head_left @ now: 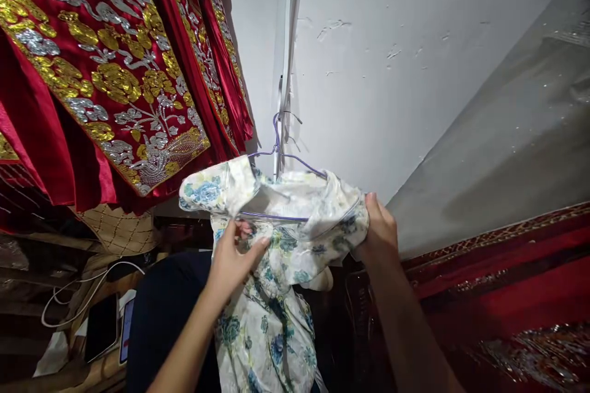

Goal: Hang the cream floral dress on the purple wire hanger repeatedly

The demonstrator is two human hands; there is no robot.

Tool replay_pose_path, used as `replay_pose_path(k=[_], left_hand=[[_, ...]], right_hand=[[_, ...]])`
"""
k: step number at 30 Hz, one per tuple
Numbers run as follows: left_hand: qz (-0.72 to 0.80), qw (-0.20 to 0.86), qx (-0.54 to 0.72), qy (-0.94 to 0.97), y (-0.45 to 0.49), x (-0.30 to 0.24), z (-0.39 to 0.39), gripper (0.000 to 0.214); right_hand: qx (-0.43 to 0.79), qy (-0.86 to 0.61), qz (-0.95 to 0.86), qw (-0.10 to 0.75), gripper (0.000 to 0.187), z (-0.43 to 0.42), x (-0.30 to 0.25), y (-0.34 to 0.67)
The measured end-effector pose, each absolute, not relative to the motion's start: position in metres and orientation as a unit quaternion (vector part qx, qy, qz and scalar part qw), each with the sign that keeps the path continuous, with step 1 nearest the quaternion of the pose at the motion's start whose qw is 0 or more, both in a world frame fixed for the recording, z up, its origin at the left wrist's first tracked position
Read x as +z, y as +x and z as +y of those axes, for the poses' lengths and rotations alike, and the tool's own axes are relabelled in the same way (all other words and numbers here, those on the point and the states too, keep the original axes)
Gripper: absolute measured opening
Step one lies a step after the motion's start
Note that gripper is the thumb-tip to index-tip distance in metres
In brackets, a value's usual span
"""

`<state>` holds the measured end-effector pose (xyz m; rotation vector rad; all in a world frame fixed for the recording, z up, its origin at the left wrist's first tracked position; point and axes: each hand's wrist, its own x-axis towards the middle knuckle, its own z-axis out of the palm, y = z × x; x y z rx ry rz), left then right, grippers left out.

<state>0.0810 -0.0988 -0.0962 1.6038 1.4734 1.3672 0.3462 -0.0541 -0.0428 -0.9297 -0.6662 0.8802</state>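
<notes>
A white dress [271, 325] with blue and green flowers hangs on a purple wire hanger [302, 161], its hook at a narrow upright metal strip on the wall. At the neckline, my left hand [235, 255] pinches the front cloth between thumb and fingers, just under the hanger's lower bar. My right hand [380, 227] grips the sleeve on the dress's right side, thumb up, its other fingers hidden behind the cloth. The neck opening gapes between the two hands, and the hanger's bar runs across it.
Red satin cloth [115, 73] with gold and silver sequins hangs at the upper left. A phone [102, 326] and a white cable [92, 279] lie on a wooden surface at the lower left. More red embroidered cloth [516, 295] fills the lower right, beside a white wall [369, 73].
</notes>
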Motion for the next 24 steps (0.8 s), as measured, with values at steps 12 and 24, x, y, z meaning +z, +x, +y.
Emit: replay_pose_path(k=[12,24], left_hand=[[0.466,0.345,0.677,0.454,0.086,-0.114,-0.054,0.027],[0.441,0.492,0.613,0.432,0.094,-0.093,-0.124,0.026]], right_hand=[[0.209,-0.511,-0.277,0.787,0.043,-0.064,-0.094,0.338],[0.542,-0.527,-0.467,0.458,0.066,-0.081,-0.148,0.237]])
